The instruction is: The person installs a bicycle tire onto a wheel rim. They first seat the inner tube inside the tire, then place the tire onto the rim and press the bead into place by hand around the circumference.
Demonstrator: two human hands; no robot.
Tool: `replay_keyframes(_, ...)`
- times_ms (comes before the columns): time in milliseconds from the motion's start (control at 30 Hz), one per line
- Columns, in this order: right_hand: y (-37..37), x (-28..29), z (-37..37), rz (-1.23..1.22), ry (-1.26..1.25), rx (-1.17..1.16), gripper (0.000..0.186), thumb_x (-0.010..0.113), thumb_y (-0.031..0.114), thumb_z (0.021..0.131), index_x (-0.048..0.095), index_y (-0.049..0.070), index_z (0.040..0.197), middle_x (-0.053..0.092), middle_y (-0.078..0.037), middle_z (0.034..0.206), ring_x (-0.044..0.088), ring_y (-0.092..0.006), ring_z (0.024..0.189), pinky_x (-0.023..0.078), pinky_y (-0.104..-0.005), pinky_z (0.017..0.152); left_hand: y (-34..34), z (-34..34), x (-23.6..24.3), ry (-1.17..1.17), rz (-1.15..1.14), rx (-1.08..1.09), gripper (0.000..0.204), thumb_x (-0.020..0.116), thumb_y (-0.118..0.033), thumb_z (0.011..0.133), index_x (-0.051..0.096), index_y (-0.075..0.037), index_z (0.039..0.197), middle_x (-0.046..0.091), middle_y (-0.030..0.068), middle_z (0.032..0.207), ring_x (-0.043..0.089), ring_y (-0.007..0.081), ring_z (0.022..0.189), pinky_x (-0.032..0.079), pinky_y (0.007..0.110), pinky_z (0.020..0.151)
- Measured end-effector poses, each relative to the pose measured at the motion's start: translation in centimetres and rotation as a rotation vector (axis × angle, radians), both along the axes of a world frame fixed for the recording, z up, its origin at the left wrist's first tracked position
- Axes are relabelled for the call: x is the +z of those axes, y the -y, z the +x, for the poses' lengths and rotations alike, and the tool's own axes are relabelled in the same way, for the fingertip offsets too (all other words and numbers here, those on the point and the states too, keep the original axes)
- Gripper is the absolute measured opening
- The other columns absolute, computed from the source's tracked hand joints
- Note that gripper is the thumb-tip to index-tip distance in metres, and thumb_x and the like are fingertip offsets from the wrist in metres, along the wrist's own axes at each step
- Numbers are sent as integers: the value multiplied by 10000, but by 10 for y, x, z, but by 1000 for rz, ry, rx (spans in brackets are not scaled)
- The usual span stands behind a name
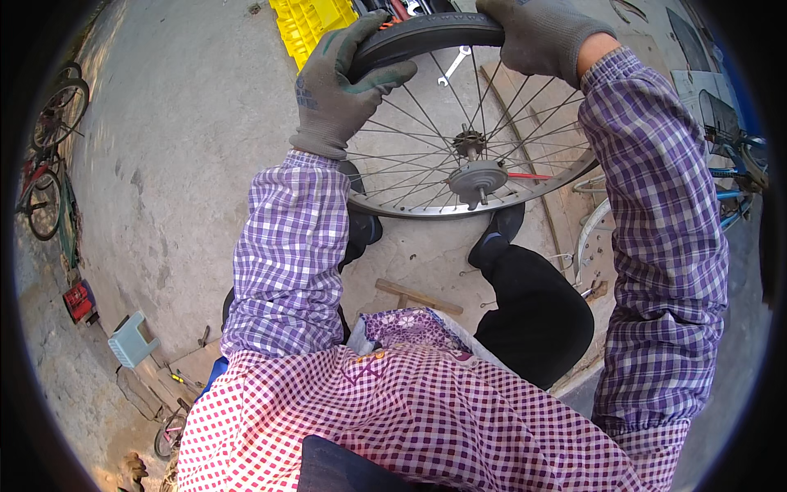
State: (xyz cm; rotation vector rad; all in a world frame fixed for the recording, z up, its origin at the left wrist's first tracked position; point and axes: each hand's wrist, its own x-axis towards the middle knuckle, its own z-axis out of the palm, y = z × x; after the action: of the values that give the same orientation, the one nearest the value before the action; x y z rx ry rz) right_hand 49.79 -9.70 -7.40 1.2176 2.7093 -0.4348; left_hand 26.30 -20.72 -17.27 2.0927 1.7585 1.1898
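Note:
A spoked bicycle wheel (418, 210) stands tilted in front of me, between my feet. Its hub (477, 179), with a small cog and a round grey drum, faces me. Around the far part of the rim runs a black tyre (430, 34); along the near edge the silver rim shows. My left hand (332, 94), in a grey glove, grips the tyre at the far left, thumb on the near side and fingers over the outside. Gloved as well, my right hand (541, 41) is closed round the tyre at the far right; its fingertips are partly hidden.
Beyond the spokes lie an open-end wrench (453, 67) and a thin red object (529, 175). A yellow crate (307, 25) stands behind the wheel. A wooden piece (418, 297) lies near my feet, a light-blue stool (133, 339) at left. Bicycles (61, 111) line both sides.

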Motion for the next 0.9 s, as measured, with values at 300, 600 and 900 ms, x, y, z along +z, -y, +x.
replay_keyframes(300,24,-59,-21,82,-71,-30,248,627,85,761,735,43,981,732,-240,952,712,-414,973,556,-485,870,3,-23,-51,-245,180,2,525,871,-316,838,694,-91,1278,756,99,1101,750,234,1025,613,331,884)
replay_keyframes(600,26,-79,-18,237,-284,-19,214,621,59,749,694,48,950,705,-240,896,691,-441,913,538,-531,804,-1,-26,-46,-184,249,0,348,797,-323,924,738,-126,1204,761,93,1020,753,244,909,598,337,794)
replay_keyframes(900,23,-66,-33,234,-347,31,200,671,100,757,693,54,951,705,-226,911,688,-434,916,537,-515,811,2,-42,-32,-156,167,36,350,767,-386,943,753,-108,1155,778,88,978,758,223,864,597,323,770)
